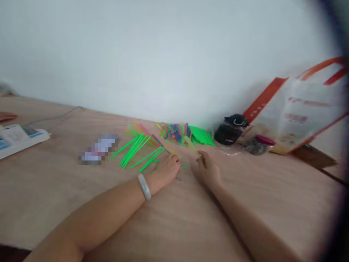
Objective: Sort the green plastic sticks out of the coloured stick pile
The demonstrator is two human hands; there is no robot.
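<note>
My left hand (169,168), with a pale bangle (144,187) on its wrist, is closed low over the table. A thin dark stick (160,143) and a bit of yellow reach its fingertips, but what it grips is hard to make out. My right hand (208,168) pinches a pale yellow strip (192,145) that points up and left. Several bright green sticks (135,150) lie left of my left hand. Behind the hands are a pile of multicoloured strips (174,132) and a green bundle (202,136).
A blurred-out flat object (99,148) lies on the wooden table (81,203). A power strip (24,143) is at the far left. At the right stand a dark jar (229,131), a red-lidded jar (258,145) and a white and orange bag (302,109), before a pale wall.
</note>
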